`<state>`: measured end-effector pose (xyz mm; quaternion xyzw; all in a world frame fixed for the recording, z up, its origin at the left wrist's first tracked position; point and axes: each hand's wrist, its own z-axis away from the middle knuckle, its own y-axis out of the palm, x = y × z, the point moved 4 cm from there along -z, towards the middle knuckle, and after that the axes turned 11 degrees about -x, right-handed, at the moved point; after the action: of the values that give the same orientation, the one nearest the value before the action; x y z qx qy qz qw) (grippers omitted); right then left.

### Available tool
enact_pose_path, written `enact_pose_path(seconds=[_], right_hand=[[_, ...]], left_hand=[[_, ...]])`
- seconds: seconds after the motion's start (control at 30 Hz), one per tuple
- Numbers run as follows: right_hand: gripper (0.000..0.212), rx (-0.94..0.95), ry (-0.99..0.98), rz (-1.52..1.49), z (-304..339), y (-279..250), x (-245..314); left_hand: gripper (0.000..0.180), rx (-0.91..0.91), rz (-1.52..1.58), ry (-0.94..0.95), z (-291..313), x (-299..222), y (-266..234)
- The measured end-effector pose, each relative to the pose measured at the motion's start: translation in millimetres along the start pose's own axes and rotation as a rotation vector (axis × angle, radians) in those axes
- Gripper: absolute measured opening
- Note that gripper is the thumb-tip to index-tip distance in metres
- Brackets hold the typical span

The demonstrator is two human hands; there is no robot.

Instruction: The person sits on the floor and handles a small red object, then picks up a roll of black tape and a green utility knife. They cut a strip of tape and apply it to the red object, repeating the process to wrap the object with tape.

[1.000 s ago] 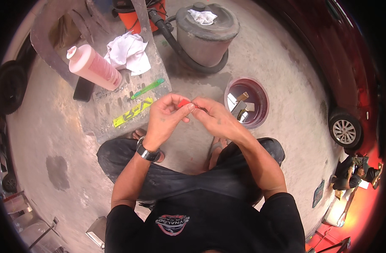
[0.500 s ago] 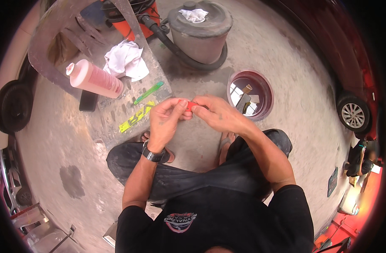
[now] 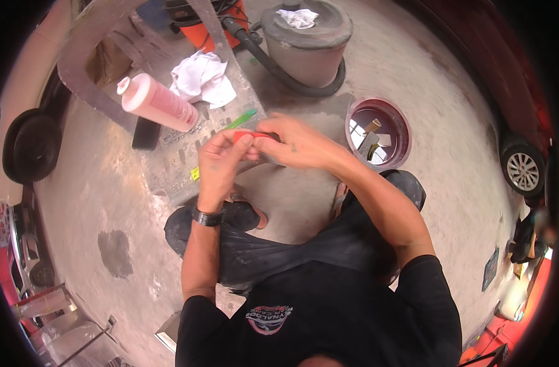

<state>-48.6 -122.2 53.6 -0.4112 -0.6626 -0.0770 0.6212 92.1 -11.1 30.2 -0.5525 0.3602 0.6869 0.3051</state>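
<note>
Pinching a red piece (image 3: 245, 134) — narrow, elongated

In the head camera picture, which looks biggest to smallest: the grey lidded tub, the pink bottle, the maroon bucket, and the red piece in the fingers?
1. Grey lidded tub
2. Maroon bucket
3. Pink bottle
4. Red piece, though the fingers partly hide it

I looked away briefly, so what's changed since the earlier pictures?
The left hand and right hand moved left toward the chair, now hiding most of the yellow strip and part of the green tool. Both still hold the small red piece. The bottle, cloth and bucket stayed put.
</note>
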Motion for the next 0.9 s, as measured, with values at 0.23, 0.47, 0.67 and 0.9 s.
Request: enact_pose_path(seconds=[0.23,0.47,0.67,0.9], right_hand=[[0.041,0.04,-0.192,0.111,-53,53,-1],[0.05,0.148,-0.341,0.22,-100,92,-28],[0.049,0.195,-0.33,0.244,-110,95,-51],[0.029,-0.061,-0.252,0.216,-104,78,-49]], left_hand=[[0.019,-0.122,-0.18,0.095,-8,-20,-71],[0.026,-0.313,0.004,0.078,-24,24,-104],[0.033,-0.328,0.05,-0.025,-37,41,-102],[0.026,-0.389,0.027,-0.03,-42,38,-113]])
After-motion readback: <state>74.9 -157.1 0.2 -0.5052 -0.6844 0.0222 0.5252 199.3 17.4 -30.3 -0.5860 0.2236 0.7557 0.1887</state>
